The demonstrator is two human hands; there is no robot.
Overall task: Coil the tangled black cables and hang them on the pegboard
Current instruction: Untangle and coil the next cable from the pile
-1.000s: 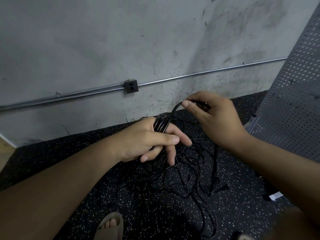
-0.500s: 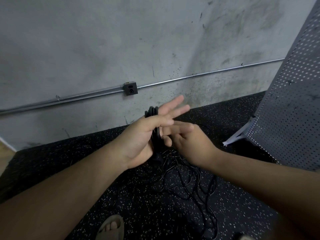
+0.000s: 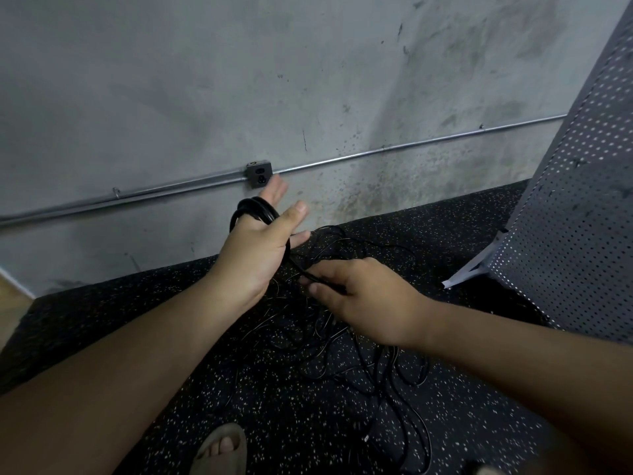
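Observation:
Several turns of black cable [image 3: 254, 208] are wound around my left hand [image 3: 257, 248], whose fingers are held straight and spread, pointing up toward the wall. My right hand [image 3: 359, 296] is lower and to the right and pinches the running strand of the same cable between thumb and fingers. That strand runs taut from the wound loops down to my right hand. The rest of the black cables [image 3: 346, 354] lies in a loose tangle on the speckled floor under both hands. A grey pegboard [image 3: 579, 214] leans at the right edge.
A concrete wall rises behind, with a metal conduit [image 3: 394, 150] and a small outlet box [image 3: 258, 173]. The floor is black speckled rubber [image 3: 205, 378]. My sandalled foot [image 3: 222, 450] shows at the bottom. A white strip [image 3: 469, 272] lies at the pegboard's foot.
My left hand has risen and turned with its fingers spread. My right hand came from above the coil, passed beneath it and now pulls the strand down to the right.

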